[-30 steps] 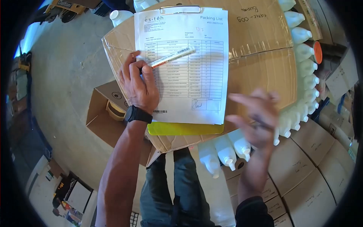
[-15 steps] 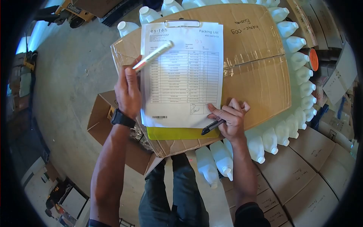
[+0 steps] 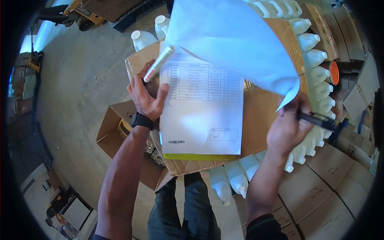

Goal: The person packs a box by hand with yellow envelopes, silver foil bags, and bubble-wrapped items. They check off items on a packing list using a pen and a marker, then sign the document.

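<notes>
My left hand (image 3: 148,100) is at the left edge of a clipboard (image 3: 200,157), whose yellow-green lower edge shows. A white marker (image 3: 160,64) with red print sticks up from its fingers, and the thumb lies by the papers. With my right hand (image 3: 290,128) I pinch the corner of a lifted sheet of paper (image 3: 236,40), which curls up over the top of the clipboard. A black pen (image 3: 318,120) is also in that hand. Beneath lies a second printed sheet (image 3: 200,124) with a table, a barcode and a signature box. The clip is hidden behind the raised sheet.
The clipboard rests on a large cardboard piece (image 3: 260,124) over rows of white plastic jugs (image 3: 320,76). An open carton (image 3: 114,132) stands at left, closed cartons (image 3: 312,192) at lower right. An orange-lidded container (image 3: 333,73) and a pallet jack (image 3: 86,14) are farther off.
My right hand has moved right and up from the signature box, lifting the top sheet and uncovering the one below. My left hand has shifted slightly right, still with the marker.
</notes>
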Available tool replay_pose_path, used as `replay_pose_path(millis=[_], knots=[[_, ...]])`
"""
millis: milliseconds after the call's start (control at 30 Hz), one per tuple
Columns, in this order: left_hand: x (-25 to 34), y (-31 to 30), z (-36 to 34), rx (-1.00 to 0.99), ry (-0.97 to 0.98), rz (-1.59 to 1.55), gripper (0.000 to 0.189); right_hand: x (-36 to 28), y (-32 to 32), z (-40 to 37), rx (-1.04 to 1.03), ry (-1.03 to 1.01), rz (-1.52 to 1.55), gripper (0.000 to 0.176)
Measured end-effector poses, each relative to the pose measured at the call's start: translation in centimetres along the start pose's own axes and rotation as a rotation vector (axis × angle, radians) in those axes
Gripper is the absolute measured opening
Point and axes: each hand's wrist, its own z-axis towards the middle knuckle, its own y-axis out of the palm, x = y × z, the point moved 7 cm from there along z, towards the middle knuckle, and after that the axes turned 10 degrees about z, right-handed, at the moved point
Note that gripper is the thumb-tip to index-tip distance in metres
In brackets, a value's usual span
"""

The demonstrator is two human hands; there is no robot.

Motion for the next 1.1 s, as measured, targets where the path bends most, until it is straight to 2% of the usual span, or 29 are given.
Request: replay_pose_path(millis=[33, 100, 133, 167, 267, 300, 367, 433, 500, 567, 600, 667, 700, 800, 867, 933, 1033, 1100], knots=[[0.5, 0.0, 0.4, -0.001, 0.025, -0.003, 0.063, -1.1, 0.6, 1.0, -0.002, -0.006, 0.005, 0.015], [0.8, 0.0, 0.7, 0.003, 0.064, 0.068, 0.064, -1.9, 2.0, 2.6, -0.074, 0.1, 0.131, 0.024], [1.1, 0.1, 0.7, -0.003, 0.099, 0.139, 0.064, -2.1, 2.4, 3.2, -0.078, 0.09, 0.128, 0.024], [0.9, 0.2, 0.6, -0.03, 0.052, 0.138, 0.056, -1.8, 3.2, 3.7, -0.114, 0.159, 0.21, 0.028], [0.6, 0.4, 0.7, -0.013, 0.067, 0.149, 0.05, -1.4, 6.5, 3.9, -0.126, 0.218, 0.258, 0.042], [0.8, 0.3, 0.8, -0.019, 0.037, 0.126, 0.042, -1.8, 7.8, 3.4, -0.098, 0.147, 0.46, 0.043], [0.7, 0.4, 0.6, -0.014, 0.039, 0.151, 0.04, -1.2, 7.8, 2.5, -0.072, 0.086, 0.656, 0.046], [0.7, 0.5, 0.7, -0.005, 0.055, 0.175, 0.038, 1.1, 8.0, -1.1, -0.659, 0.024, 0.344, 0.037], [0.7, 0.6, 0.3, -0.05, 0.03, 0.271, 0.037, 3.5, 8.9, -3.6, -0.942, -0.007, 0.175, 0.035], [0.5, 0.8, 0.4, -0.099, 0.0, 0.288, 0.037, 4.9, 10.6, -4.9, -1.055, -0.317, -0.246, 0.045], [0.2, 1.1, 0.3, -0.145, -0.033, 0.306, 0.038, 5.1, 11.5, -4.5, -1.055, -0.307, -0.245, 0.045], [0.3, 1.1, 0.3, -0.105, -0.011, 0.296, 0.037, 5.8, 13.1, -2.2, -0.924, -0.345, -0.605, 0.05], [0.6, 0.9, 0.5, -0.052, 0.015, 0.283, 0.036, 6.3, 13.8, -1.5, -0.925, -0.34, -0.606, 0.05], [0.2, 1.2, 0.5, -0.086, 0.01, 0.276, 0.036, 7.8, 15.5, 1.0, -0.838, -0.397, -0.761, 0.048], [0.2, 1.3, 0.5, -0.093, 0.004, 0.289, 0.036, 9.2, 16.1, 1.6, -0.868, -0.321, -0.808, 0.046], [0.1, 1.3, 0.6, -0.101, -0.007, 0.305, 0.035, 9.3, 16.2, 2.0, -0.867, -0.294, -0.798, 0.044], [0.2, 1.4, 0.6, -0.124, -0.027, 0.316, 0.036, 8.5, 15.7, 2.6, -0.869, -0.257, -0.774, 0.05], [0.2, 1.5, 0.6, -0.139, -0.037, 0.352, 0.036, 6.4, 14.1, 3.6, -0.697, -0.225, -0.507, 0.037]])
